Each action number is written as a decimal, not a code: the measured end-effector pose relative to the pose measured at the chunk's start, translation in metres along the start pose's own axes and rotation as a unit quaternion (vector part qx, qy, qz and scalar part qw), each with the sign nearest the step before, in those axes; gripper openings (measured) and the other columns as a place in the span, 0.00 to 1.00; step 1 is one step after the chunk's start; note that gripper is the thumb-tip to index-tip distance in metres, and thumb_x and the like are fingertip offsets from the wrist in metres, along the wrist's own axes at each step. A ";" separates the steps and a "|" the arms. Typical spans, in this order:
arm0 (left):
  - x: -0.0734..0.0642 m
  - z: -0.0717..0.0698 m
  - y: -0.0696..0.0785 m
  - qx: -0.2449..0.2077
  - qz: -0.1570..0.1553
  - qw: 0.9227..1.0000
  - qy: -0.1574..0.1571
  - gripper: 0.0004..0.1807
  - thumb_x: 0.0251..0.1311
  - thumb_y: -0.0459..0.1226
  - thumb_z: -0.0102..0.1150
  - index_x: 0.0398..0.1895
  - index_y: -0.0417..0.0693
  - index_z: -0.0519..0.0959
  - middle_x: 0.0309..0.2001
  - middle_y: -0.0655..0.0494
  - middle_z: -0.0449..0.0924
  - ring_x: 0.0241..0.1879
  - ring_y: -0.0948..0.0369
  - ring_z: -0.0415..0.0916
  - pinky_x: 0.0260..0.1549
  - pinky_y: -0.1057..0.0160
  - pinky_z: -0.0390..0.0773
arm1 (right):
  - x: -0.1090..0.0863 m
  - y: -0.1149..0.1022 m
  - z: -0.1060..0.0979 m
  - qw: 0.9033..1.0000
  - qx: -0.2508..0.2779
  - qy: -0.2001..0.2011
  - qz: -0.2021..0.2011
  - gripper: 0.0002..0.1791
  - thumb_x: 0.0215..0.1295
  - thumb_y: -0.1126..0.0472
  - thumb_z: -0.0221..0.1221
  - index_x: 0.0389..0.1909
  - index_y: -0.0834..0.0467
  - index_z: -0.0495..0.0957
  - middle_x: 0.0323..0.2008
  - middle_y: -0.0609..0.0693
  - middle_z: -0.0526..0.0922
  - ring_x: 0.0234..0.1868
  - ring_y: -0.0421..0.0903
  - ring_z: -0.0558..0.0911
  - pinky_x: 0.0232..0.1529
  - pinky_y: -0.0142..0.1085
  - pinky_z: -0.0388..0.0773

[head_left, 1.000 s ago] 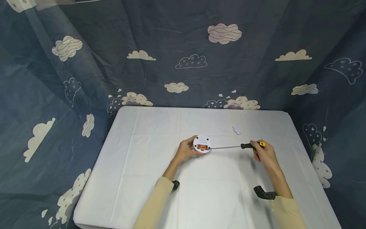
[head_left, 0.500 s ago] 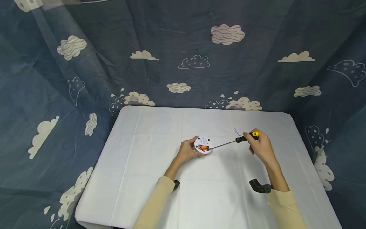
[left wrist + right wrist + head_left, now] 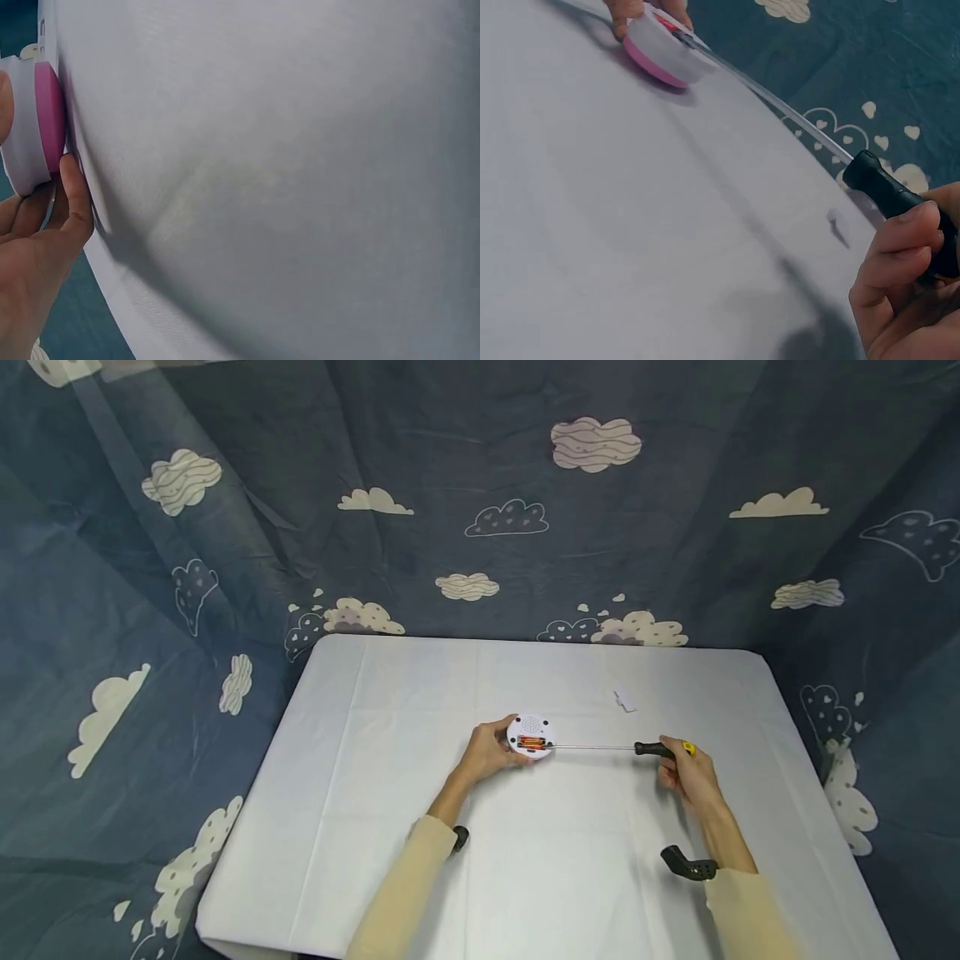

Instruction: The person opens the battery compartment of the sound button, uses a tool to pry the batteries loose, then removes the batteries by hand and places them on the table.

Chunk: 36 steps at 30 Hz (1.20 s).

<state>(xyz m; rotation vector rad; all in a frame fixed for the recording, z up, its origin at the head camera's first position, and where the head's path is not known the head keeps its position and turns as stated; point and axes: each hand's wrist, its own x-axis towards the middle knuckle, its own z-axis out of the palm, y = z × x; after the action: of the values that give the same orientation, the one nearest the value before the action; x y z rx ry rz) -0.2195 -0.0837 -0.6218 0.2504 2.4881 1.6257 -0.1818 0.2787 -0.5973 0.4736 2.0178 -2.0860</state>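
Note:
A small round white device with a pink underside lies mid-table, its battery bay open and orange batteries showing. My left hand grips its left rim. My right hand holds the black-and-yellow handle of a long screwdriver. The thin shaft runs level to the left, and its tip sits at the bay's right edge. In the right wrist view my fingers curl round the black grip.
A small white piece, perhaps the battery cover, lies on the white tablecloth behind the screwdriver. Dark blue cloud-print fabric hangs behind and on both sides of the table. The near edge is close to my sleeves.
The screwdriver handle, raised toward the back right half a second ago, has come back down and forward, so the shaft lies level again. My left hand and the device have stayed put.

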 end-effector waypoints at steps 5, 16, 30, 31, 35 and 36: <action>0.001 0.001 0.001 -0.004 -0.007 1.000 -0.005 0.51 0.41 0.33 0.86 0.74 0.41 0.71 0.67 0.41 0.78 0.33 0.67 0.77 0.34 0.76 0.79 | -0.015 0.005 0.003 0.998 0.062 0.003 0.031 0.14 0.79 0.51 0.56 0.36 0.55 0.69 0.17 0.41 0.71 0.15 0.36 0.72 0.16 0.28 0.70; 0.001 0.002 0.001 -0.024 0.004 1.000 -0.007 0.50 0.45 0.34 0.85 0.74 0.37 0.69 0.70 0.41 0.76 0.56 0.57 0.80 0.49 0.69 0.84 | -0.020 0.010 0.002 0.996 0.079 0.003 0.045 0.17 0.79 0.54 0.55 0.27 0.54 0.70 0.16 0.41 0.70 0.15 0.37 0.72 0.16 0.29 0.68; -0.002 0.002 0.000 -0.032 -0.003 0.999 -0.004 0.51 0.43 0.33 0.85 0.74 0.41 0.70 0.71 0.42 0.75 0.42 0.64 0.80 0.42 0.74 0.83 | -0.019 0.024 -0.016 0.988 0.149 -0.001 0.044 0.12 0.80 0.55 0.54 0.33 0.53 0.71 0.18 0.41 0.70 0.16 0.38 0.71 0.17 0.31 0.67; -0.002 0.002 0.000 -0.031 -0.003 1.000 -0.003 0.51 0.43 0.34 0.85 0.74 0.42 0.70 0.71 0.42 0.75 0.41 0.64 0.80 0.41 0.74 0.82 | -0.019 0.025 -0.018 0.987 0.153 -0.002 0.042 0.13 0.80 0.55 0.54 0.32 0.53 0.71 0.18 0.41 0.70 0.16 0.38 0.71 0.17 0.31 0.68; -0.003 0.001 0.000 -0.035 -0.001 0.999 -0.002 0.51 0.43 0.33 0.85 0.74 0.41 0.70 0.70 0.42 0.76 0.39 0.64 0.79 0.39 0.75 0.82 | -0.019 0.031 -0.025 0.982 0.186 -0.006 0.028 0.13 0.81 0.55 0.53 0.32 0.53 0.72 0.18 0.42 0.74 0.17 0.38 0.73 0.19 0.30 0.71; -0.003 0.001 0.000 -0.035 -0.001 0.999 -0.002 0.51 0.43 0.33 0.85 0.74 0.41 0.70 0.70 0.42 0.76 0.39 0.65 0.79 0.38 0.75 0.81 | -0.019 0.032 -0.026 0.980 0.195 -0.008 0.023 0.12 0.82 0.55 0.52 0.34 0.53 0.73 0.19 0.43 0.76 0.17 0.37 0.74 0.19 0.29 0.72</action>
<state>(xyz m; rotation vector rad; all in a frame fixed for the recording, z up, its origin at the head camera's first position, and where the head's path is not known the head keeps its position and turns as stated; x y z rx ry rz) -0.2165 -0.0831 -0.6225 0.2422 2.4229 1.7068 -0.1498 0.3018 -0.6204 0.5549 1.5686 -2.4533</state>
